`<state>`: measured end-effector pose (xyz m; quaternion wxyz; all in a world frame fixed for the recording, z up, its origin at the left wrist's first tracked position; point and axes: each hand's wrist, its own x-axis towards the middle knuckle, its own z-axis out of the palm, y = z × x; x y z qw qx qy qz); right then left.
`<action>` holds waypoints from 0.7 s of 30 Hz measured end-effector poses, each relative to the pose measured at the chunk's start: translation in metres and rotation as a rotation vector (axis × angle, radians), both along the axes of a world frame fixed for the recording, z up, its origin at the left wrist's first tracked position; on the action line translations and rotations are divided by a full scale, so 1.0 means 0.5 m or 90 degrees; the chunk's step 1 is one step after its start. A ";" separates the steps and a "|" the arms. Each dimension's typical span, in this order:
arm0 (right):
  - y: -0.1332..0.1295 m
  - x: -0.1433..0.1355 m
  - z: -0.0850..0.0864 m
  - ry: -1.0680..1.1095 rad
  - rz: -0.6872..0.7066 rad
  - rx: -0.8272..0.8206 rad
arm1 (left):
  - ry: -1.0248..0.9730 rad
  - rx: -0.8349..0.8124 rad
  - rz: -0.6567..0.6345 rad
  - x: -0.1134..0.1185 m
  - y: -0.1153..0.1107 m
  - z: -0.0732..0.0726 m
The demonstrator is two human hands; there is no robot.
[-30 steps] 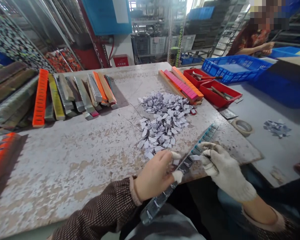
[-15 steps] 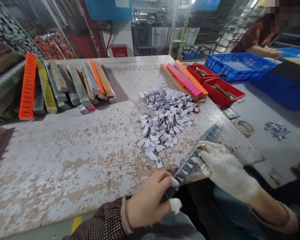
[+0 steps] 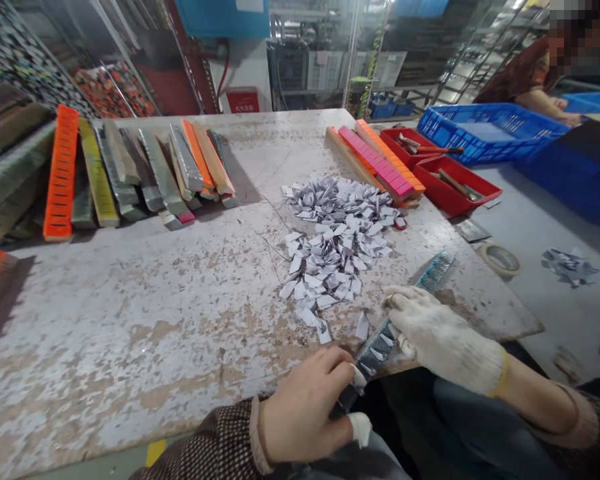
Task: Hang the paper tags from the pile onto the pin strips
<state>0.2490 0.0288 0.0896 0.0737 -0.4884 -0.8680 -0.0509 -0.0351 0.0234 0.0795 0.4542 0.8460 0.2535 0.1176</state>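
Note:
A dark strip with a teal far end [image 3: 436, 270] lies slantwise across the table's front edge, with small white pieces sticking out of its slots. My left hand [image 3: 313, 407], with white coverings on thumb and fingertip, grips the strip's near end. My right hand [image 3: 437, 333], in a white knitted glove, is over the strip's middle with its fingers bent together; whatever its fingertips hold is hidden. Beyond the hands a pile of small white folded pieces [image 3: 330, 260] is spread on the worn table [image 3: 130, 333]. One loose piece [image 3: 363, 326] lies beside the strip.
Slotted orange, yellow and grey bars [image 3: 150, 167] stand at the back left. Pink and orange bars [image 3: 377, 163] lie by red trays [image 3: 457, 187] and a blue crate [image 3: 485, 133]. A tape roll [image 3: 499, 259] is at the right. Another person's arm [image 3: 545, 103] shows behind.
The view has shifted slightly, moving the scene rightward. My right hand has moved back a little along the strip toward the pile. My left hand stays at the near end.

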 end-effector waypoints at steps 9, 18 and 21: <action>-0.056 0.039 -0.056 0.407 -0.168 0.038 | 0.107 0.186 0.026 0.020 0.065 0.031; -0.096 0.058 -0.050 0.360 -0.164 0.149 | 0.267 0.422 0.005 0.199 0.186 0.011; -0.116 0.069 -0.052 0.336 -0.163 0.162 | 0.259 0.382 0.013 0.209 0.195 0.008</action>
